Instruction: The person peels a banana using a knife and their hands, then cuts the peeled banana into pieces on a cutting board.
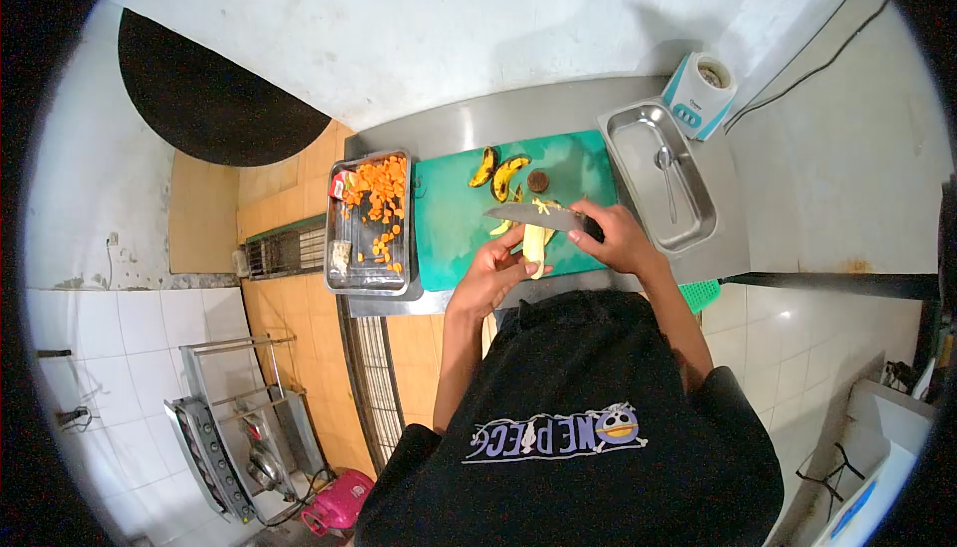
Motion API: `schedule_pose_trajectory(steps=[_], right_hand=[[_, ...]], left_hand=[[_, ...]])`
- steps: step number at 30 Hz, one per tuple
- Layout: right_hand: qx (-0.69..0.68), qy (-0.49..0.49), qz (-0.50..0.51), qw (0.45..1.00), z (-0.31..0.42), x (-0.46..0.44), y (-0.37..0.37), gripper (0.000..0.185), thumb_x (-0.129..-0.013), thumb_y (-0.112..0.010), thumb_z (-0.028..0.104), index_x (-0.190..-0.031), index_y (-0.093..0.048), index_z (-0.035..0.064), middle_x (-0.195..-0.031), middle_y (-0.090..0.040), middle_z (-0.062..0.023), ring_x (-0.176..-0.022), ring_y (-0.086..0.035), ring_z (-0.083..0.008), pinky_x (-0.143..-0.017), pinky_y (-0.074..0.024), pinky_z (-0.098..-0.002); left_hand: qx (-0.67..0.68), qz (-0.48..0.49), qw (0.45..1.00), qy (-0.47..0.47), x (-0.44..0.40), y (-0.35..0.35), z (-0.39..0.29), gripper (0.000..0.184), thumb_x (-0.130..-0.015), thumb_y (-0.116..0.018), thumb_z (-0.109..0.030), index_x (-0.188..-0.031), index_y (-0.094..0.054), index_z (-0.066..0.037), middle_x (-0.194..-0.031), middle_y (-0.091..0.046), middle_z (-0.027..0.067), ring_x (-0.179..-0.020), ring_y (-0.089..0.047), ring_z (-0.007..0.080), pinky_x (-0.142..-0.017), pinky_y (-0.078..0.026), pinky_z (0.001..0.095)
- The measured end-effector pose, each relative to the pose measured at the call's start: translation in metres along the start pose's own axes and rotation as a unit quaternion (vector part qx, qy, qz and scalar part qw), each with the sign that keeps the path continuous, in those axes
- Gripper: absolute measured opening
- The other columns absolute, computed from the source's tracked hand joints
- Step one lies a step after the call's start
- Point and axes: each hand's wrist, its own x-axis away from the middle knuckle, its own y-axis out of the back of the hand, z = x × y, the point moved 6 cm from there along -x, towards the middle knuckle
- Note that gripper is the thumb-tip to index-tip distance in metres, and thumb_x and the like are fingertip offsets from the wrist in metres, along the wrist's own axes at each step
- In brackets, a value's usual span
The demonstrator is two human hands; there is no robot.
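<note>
My left hand [492, 276] is closed around a peeled, pale yellow banana [534, 246], held upright over the front of the green cutting board [449, 218]. My right hand [620, 238] grips the dark handle of a kitchen knife [536, 215], its broad blade pointing left across the banana's upper end. Strips of banana peel [500, 229] lie just behind my left hand. Farther back on the board are two spotted, unpeeled bananas, a short one [483, 167] and a longer one [509, 178]. A round brown lump [538, 181] sits beside them.
Left of the board is a metal tray [332, 238] holding cut carrots [379, 188] and small packets. On the right, a metal basin [653, 218] contains a ladle [669, 183]; a white-and-blue appliance [700, 98] stands behind it. A pink gas cylinder [339, 500] is at lower left.
</note>
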Motion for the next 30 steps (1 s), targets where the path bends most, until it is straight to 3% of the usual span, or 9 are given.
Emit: schedule_pose_trajectory(steps=[4,6,7,12,13,15,19,22,30], right_hand=[[0.017,-0.003,-0.003,1.0,0.0,0.002,0.001,0.044,-0.089,-0.069,0.042,-0.117,-0.064,0.008,-0.084,-0.068,-0.0208,-0.079,-0.065,-0.0426,-0.071,-0.0486,-0.0517],[0.01,0.054,-0.046,0.997,0.003,0.002,0.002,0.037,-0.089,-0.069,0.03,-0.116,-0.063,0.0051,-0.071,-0.059,-0.0188,-0.064,-0.058,-0.0366,-0.061,-0.0431,-0.0451],[0.011,0.056,-0.045,0.997,0.0,0.002,0.001,0.037,-0.089,-0.069,0.03,-0.116,-0.063,0.0051,-0.071,-0.059,-0.0188,-0.064,-0.058,-0.0366,-0.061,-0.0431,-0.0451],[-0.013,0.018,-0.033,0.999,0.003,0.003,0.004,0.035,-0.09,-0.068,0.029,-0.113,-0.064,0.0031,-0.073,-0.061,-0.0189,-0.064,-0.059,-0.036,-0.061,-0.0438,-0.0436],[-0.011,0.02,-0.03,0.999,0.001,0.004,0.004,0.035,-0.09,-0.068,0.029,-0.113,-0.064,0.0031,-0.073,-0.061,-0.0189,-0.064,-0.059,-0.036,-0.061,-0.0438,-0.0436],[0.011,-0.025,-0.02,0.999,-0.013,0.004,0.0,0.043,-0.09,-0.069,0.037,-0.118,-0.064,0.0052,-0.091,-0.07,-0.0217,-0.083,-0.067,-0.0416,-0.074,-0.0514,-0.0486],[-0.026,-0.011,-0.047,0.999,-0.016,0.005,0.001,0.044,-0.091,-0.069,0.036,-0.12,-0.063,0.0043,-0.094,-0.07,-0.0225,-0.084,-0.067,-0.0423,-0.075,-0.0521,-0.047],[-0.052,-0.071,-0.008,0.996,-0.014,0.007,0.002,0.043,-0.092,-0.068,0.036,-0.119,-0.062,0.0039,-0.098,-0.07,-0.0226,-0.087,-0.067,-0.0421,-0.078,-0.0517,-0.0467],[-0.044,-0.03,-0.038,0.998,-0.016,0.008,-0.002,0.044,-0.095,-0.064,0.039,-0.119,-0.062,0.0023,-0.089,-0.069,-0.0211,-0.077,-0.065,-0.0373,-0.072,-0.0495,-0.0449]], left_hand=[[-0.047,0.008,0.999,0.004,0.002,0.003,0.004,0.066,-0.088,-0.065,0.008,-0.149,-0.043,0.001,-0.138,-0.056,0.0086,-0.115,-0.06,0.0191,-0.101,-0.055,0.0429],[-0.068,0.007,0.998,0.005,0.004,0.001,0.0,0.067,-0.089,-0.063,0.01,-0.151,-0.041,0.001,-0.138,-0.056,0.0091,-0.114,-0.06,0.0177,-0.1,-0.055,0.0409],[-0.065,0.002,0.998,0.003,0.006,-0.001,-0.001,0.067,-0.089,-0.064,0.01,-0.151,-0.041,0.0,-0.137,-0.057,0.008,-0.113,-0.059,0.0168,-0.099,-0.055,0.0405],[-0.052,0.013,0.999,-0.008,0.006,0.001,-0.001,0.067,-0.088,-0.067,0.007,-0.15,-0.042,0.0,-0.135,-0.057,0.0062,-0.11,-0.061,0.016,-0.098,-0.056,0.0423],[-0.061,0.012,0.998,-0.011,0.006,0.001,-0.001,0.067,-0.088,-0.067,0.007,-0.15,-0.042,0.0,-0.135,-0.058,0.0062,-0.11,-0.061,0.016,-0.098,-0.056,0.0421],[-0.068,0.009,0.997,-0.016,0.006,0.002,0.0,0.067,-0.089,-0.067,0.006,-0.15,-0.042,0.0,-0.135,-0.058,0.0061,-0.11,-0.06,0.016,-0.098,-0.056,0.042],[-0.069,0.004,0.998,-0.009,0.005,0.005,0.004,0.065,-0.089,-0.067,0.005,-0.149,-0.043,0.001,-0.136,-0.057,0.0066,-0.111,-0.061,0.017,-0.098,-0.056,0.0415],[-0.081,-0.007,0.997,-0.009,0.004,0.007,0.005,0.066,-0.088,-0.067,0.006,-0.149,-0.043,0.001,-0.136,-0.057,0.0068,-0.112,-0.061,0.018,-0.098,-0.055,0.0399],[-0.119,-0.045,0.992,-0.02,-0.002,0.011,0.003,0.07,-0.088,-0.064,0.007,-0.153,-0.04,-0.004,-0.138,-0.054,0.0065,-0.115,-0.057,0.0161,-0.097,-0.053,0.0327]])
